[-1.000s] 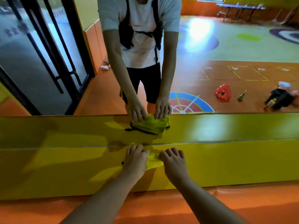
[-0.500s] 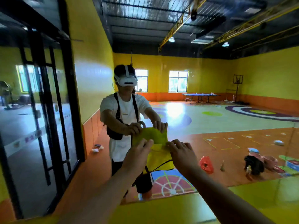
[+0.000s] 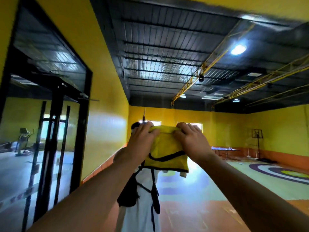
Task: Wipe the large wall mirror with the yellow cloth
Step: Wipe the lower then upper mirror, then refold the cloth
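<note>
The large wall mirror (image 3: 184, 67) fills most of the view and reflects the hall and the person in a white shirt. The yellow cloth (image 3: 167, 151), edged with a dark strap, is held up flat against the glass at about head height and hides the reflected face. My left hand (image 3: 142, 143) grips its upper left corner, fingers curled over the top edge. My right hand (image 3: 190, 141) grips the upper right corner the same way. Both arms reach up and forward.
A strip of yellow wall (image 3: 250, 5) runs above the mirror's top edge. A black-framed glass door (image 3: 55, 131) stands at the left. Reflected in the glass are a dark ceiling with yellow beams, a painted floor and a table far back right.
Both hands have lifted the cloth from the low yellow ledge up the mirror to head height. The view has tilted upward with them.
</note>
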`<state>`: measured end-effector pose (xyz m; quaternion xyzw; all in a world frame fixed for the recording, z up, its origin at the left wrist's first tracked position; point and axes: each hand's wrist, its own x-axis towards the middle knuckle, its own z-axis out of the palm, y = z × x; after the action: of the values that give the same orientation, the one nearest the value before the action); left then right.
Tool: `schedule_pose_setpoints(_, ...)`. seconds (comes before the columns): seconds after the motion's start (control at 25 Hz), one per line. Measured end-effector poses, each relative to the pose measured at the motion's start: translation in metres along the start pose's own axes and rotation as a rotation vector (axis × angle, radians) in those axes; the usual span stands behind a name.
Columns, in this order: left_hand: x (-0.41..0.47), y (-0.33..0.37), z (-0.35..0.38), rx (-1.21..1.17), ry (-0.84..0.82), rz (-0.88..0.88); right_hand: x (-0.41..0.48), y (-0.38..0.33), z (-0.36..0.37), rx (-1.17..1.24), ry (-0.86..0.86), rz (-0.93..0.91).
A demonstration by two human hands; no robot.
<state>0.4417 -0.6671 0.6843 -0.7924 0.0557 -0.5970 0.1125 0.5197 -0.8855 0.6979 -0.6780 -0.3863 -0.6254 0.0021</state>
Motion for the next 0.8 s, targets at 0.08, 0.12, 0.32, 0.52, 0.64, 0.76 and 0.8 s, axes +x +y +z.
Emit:
schedule_pose_setpoints(0.08,0.044,0.005,0.006,0.042,0.022,-0.046,0.029,0.028,0.01,-0.003,0.015,0.037)
schedule_pose_setpoints(0.12,0.063,0.004,0.01,0.073,0.005,-0.073,0.043,0.039,0.015,0.0,0.011,0.059)
schedule_pose_setpoints(0.32,0.135,-0.016,0.028,0.211,-0.003,-0.129,0.109,0.068,0.035,0.003,-0.012,0.149)
schedule_pose_setpoints(0.52,0.165,-0.029,0.035,0.341,0.1,-0.118,0.136,0.069,0.055,-0.199,0.018,0.242)
schedule_pose_setpoints(0.64,0.171,-0.027,0.042,0.408,0.116,-0.035,0.137,0.058,0.073,-0.153,0.087,0.281)
schedule_pose_setpoints(0.76,0.173,-0.023,0.046,0.295,0.099,-0.103,0.145,0.053,0.08,-0.056,0.134,0.309)
schedule_pose_setpoints(0.8,0.169,-0.027,0.055,0.271,0.096,-0.113,0.146,0.051,0.083,-0.022,0.117,0.348)
